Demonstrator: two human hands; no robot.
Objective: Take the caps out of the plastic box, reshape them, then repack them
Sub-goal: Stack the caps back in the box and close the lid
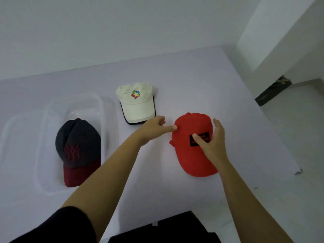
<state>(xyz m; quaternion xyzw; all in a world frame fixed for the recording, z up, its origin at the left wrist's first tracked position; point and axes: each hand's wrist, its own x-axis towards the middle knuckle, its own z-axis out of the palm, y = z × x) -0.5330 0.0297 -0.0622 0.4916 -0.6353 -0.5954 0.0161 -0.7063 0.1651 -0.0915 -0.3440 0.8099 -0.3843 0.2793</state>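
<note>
The tip of one straight digit (174, 127) of the left hand (154, 127) is touching the left side of the red cap (191, 160) at its crown, while the other fingers are curling loosely and holding nothing. The thumb (196, 137) of the right hand (213, 146) is resting across the black patch (192, 144) on the cap's front, and the fingers (217, 125) are standing spread and fairly straight round the crown's right side, cupping rather than clamping.

The red cap is lying on the white table (192, 81), right of centre, brim pointing near. The crown is looking rounded, so the hands are probably finishing its shaping.

Just beyond the left hand, the white cap (136, 104) is lying on the table with its crown full (apparently already shaped). To the left, the dark cap (77, 144) with the maroon brim is sitting inside the clear plastic box (112, 109), its crown creased down the middle.

Judging from this, two caps are out and one is waiting to be taken out and shaped; none of the repacking is looking done yet.
</note>
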